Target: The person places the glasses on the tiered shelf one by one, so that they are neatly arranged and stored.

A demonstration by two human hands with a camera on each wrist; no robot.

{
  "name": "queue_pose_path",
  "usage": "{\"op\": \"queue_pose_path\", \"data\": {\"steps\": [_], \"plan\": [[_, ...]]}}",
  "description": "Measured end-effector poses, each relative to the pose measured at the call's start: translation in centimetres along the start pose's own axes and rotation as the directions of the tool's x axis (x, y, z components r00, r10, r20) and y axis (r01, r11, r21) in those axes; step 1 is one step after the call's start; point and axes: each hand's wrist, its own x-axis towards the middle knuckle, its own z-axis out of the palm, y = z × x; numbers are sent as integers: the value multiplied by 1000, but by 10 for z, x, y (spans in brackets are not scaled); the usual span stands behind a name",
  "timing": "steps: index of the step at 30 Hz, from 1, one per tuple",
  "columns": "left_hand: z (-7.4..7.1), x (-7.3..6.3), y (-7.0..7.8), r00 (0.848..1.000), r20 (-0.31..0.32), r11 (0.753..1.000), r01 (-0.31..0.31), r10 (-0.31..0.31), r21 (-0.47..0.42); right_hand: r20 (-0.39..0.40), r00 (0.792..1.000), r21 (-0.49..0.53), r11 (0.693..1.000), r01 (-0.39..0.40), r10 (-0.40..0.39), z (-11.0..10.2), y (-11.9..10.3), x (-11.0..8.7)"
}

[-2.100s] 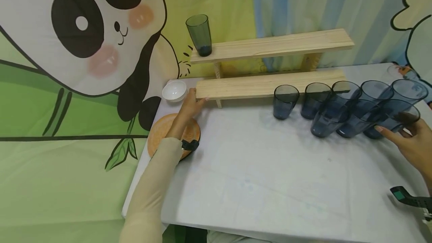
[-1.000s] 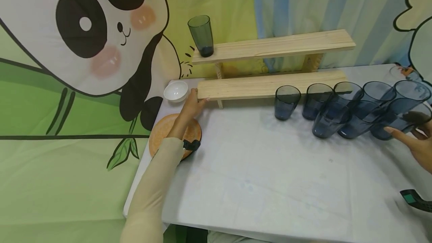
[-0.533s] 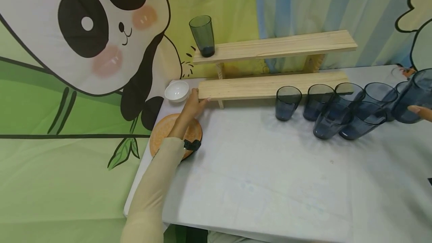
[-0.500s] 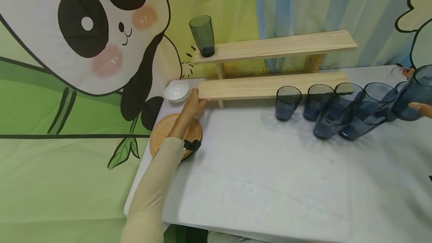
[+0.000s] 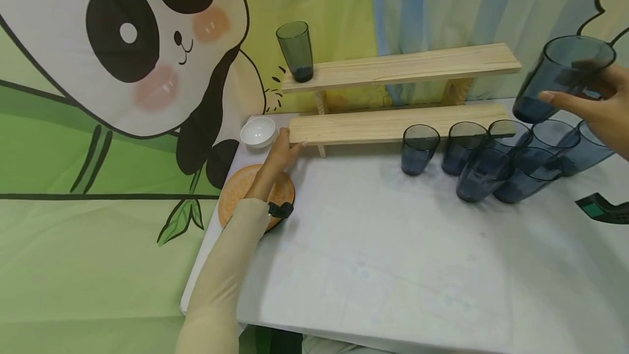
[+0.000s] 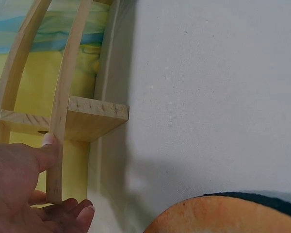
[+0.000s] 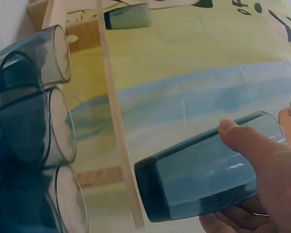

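Observation:
A two-tier wooden shelf [image 5: 363, 127] stands at the back of the table. My left hand [image 5: 282, 153] grips the left end of its lower board; in the left wrist view the thumb lies on the board [image 6: 63, 121] and the fingers curl beneath. At the right, my right hand [image 5: 597, 105] holds a blue-grey drinking glass [image 5: 560, 78] in the air, tilted, above the other glasses. The right wrist view shows thumb and fingers around that glass [image 7: 199, 170]. One glass [image 5: 296, 52] stands on the left end of the upper board.
Several blue-grey glasses [image 5: 417, 152] stand on the white table [image 5: 393, 255] in front of the shelf's right half. A white bowl [image 5: 257, 131] and a round orange-brown plate [image 5: 236, 193] are at the left edge. A printed cloth hangs behind.
My right hand has lifted a glass from the front right of the group, taken it rightward, then up and back toward the shelf. The left hand keeps its hold on the board.

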Motion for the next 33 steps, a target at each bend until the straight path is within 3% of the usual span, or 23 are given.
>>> {"op": "queue_pose_path", "data": {"steps": [6, 19, 29, 33], "plan": [[-1, 1, 0, 1000, 10, 1000, -2, 2, 8, 98, 995, -78, 997, -22, 29, 26, -29, 18], [-3, 2, -1, 1000, 5, 1000, -20, 20, 12, 300, 954, 17, 999, -29, 23, 77, -77, 61], [0, 3, -4, 1000, -4, 999, -15, 15, 37, 357, 934, 91, 995, -50, 15, 123, -107, 93], [0, 4, -4, 1000, -6, 998, -21, 22, 62, 364, 931, 102, 995, -19, -19, 142, -118, 102]]}}
